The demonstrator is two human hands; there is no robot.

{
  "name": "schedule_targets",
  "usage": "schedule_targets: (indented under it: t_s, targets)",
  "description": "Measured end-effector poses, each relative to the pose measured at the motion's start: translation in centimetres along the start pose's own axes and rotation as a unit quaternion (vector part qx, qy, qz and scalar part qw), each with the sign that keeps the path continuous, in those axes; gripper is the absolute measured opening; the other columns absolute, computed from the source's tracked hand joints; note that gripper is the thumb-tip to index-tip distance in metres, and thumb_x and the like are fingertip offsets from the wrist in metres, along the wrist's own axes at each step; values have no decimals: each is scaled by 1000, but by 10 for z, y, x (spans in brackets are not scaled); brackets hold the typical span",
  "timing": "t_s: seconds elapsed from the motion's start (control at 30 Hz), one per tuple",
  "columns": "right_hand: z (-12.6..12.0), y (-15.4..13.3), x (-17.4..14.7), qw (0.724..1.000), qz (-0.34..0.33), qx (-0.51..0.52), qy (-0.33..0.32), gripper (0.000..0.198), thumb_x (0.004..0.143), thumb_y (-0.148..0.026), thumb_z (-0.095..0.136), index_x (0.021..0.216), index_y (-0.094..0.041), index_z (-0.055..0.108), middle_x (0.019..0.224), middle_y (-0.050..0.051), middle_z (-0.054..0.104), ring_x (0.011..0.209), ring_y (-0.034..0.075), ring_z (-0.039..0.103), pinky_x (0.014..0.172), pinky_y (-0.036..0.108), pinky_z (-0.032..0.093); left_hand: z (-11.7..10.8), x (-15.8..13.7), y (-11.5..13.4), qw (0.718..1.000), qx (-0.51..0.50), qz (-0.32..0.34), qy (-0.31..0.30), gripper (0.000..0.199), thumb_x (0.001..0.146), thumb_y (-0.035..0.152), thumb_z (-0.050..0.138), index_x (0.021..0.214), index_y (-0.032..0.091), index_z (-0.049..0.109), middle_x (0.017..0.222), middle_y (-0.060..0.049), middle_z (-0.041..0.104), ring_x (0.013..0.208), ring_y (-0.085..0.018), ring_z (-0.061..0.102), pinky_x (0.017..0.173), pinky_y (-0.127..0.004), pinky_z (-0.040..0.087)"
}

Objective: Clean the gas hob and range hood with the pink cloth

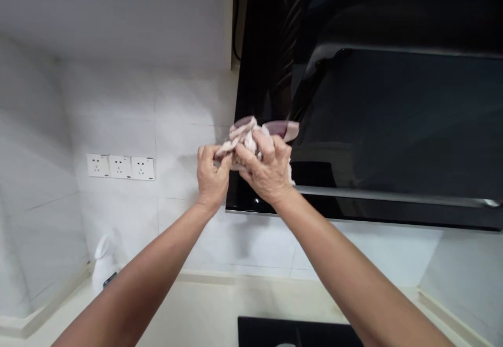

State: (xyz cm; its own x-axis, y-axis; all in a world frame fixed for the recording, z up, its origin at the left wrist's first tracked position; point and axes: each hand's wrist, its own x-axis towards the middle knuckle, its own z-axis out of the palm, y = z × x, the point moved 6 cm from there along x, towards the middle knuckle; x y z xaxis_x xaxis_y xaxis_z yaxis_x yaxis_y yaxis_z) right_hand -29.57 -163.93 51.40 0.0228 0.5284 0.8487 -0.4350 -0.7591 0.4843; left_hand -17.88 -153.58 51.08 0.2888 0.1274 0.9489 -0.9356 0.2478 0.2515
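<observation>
A crumpled pale pink and white cloth (pixel 244 136) is bunched between both hands at the lower left corner of a glossy black range hood (pixel 401 127). My left hand (pixel 212 176) is closed on the cloth's left end, beside the hood's edge and in front of the tiled wall. Fingers of my right hand (pixel 270 170) curl over the bunch, in front of the hood's dark panel. A looser flap of the cloth sticks out to the right above my right hand. The parts of the cloth under my fingers are hidden.
Three white wall sockets (pixel 120 167) sit on the tiles at left. Below, a white bottle with a looped top (pixel 102 266) stands on the pale counter (pixel 196 310), near the corner. A black cooktop (pixel 267 331) shows at the bottom. A cabinet underside (pixel 137 17) hangs upper left.
</observation>
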Motion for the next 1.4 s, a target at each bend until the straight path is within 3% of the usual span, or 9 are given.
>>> schedule_targets:
  t_s: [0.2, 0.43, 0.53, 0.63, 0.77, 0.9, 1.1, 1.27, 1.4]
  targets:
    - [23, -54, -109, 989, -58, 51, -128, 41, 87, -26, 69, 125, -37, 61, 137, 8, 51, 120, 31, 43, 92, 46, 41, -4, -105, -86, 972, 74, -151, -163, 11, 83, 26, 60, 74, 21, 55, 79, 2, 52, 79, -16, 54, 74, -28, 43]
    - [26, -65, -118, 976, -100, 57, -182, 42, 91, -14, 60, 128, -33, 59, 138, 9, 53, 121, 30, 46, 93, 45, 41, -7, -134, -104, 931, 48, -291, -216, 22, 86, 33, 56, 105, 22, 58, 71, 5, 62, 68, -16, 61, 67, -28, 47]
    - [20, -58, -116, 977, -130, 60, -159, 44, 92, -14, 58, 133, -32, 55, 140, 11, 53, 118, 28, 49, 95, 47, 41, -8, -131, -76, 961, 11, -228, -159, 42, 92, 33, 53, 130, 22, 42, 88, -1, 70, 81, -18, 69, 76, -33, 54]
    - [12, -37, -124, 979, -115, 70, -156, 43, 91, -17, 60, 132, -30, 55, 141, 12, 52, 120, 28, 50, 98, 48, 40, 1, -132, -32, 984, 43, -37, -171, 32, 94, 29, 55, 125, 23, 48, 117, -9, 68, 109, -21, 66, 94, -40, 54]
    - [-5, 13, -145, 976, -49, 94, -189, 45, 83, -23, 70, 127, -30, 60, 139, 15, 51, 122, 31, 51, 102, 50, 37, 26, -149, 13, 942, 150, 188, -233, 30, 93, 19, 56, 122, 21, 55, 134, -14, 60, 131, -27, 53, 109, -49, 45]
    - [-30, 78, -176, 966, -18, 97, -240, 62, 73, -24, 80, 130, -29, 59, 143, 18, 47, 125, 33, 49, 104, 50, 35, 71, -165, 33, 886, 236, 270, -295, 39, 94, 18, 54, 132, 17, 52, 143, -16, 56, 138, -30, 47, 109, -51, 43]
    - [-90, 215, -253, 952, 41, 34, -302, 59, 72, -26, 79, 128, -26, 61, 141, 19, 48, 127, 35, 46, 103, 51, 37, 151, -178, 45, 844, 342, 265, -318, 56, 94, 21, 53, 149, 14, 41, 156, -17, 43, 149, -33, 34, 120, -54, 28]
    - [-148, 351, -333, 939, 151, -40, -306, 49, 78, -28, 67, 125, -21, 58, 140, 19, 48, 128, 37, 45, 100, 54, 40, 180, -182, 44, 851, 384, 232, -271, 65, 92, 28, 57, 151, 8, 37, 151, -25, 44, 149, -39, 31, 118, -55, 29]
    - [-159, 381, -347, 944, 214, -31, -249, 53, 76, -30, 64, 126, -18, 54, 131, 18, 52, 123, 35, 49, 102, 53, 40, 188, -181, 42, 860, 390, 228, -237, 65, 93, 32, 56, 151, 10, 37, 143, -26, 49, 144, -42, 36, 111, -56, 36]
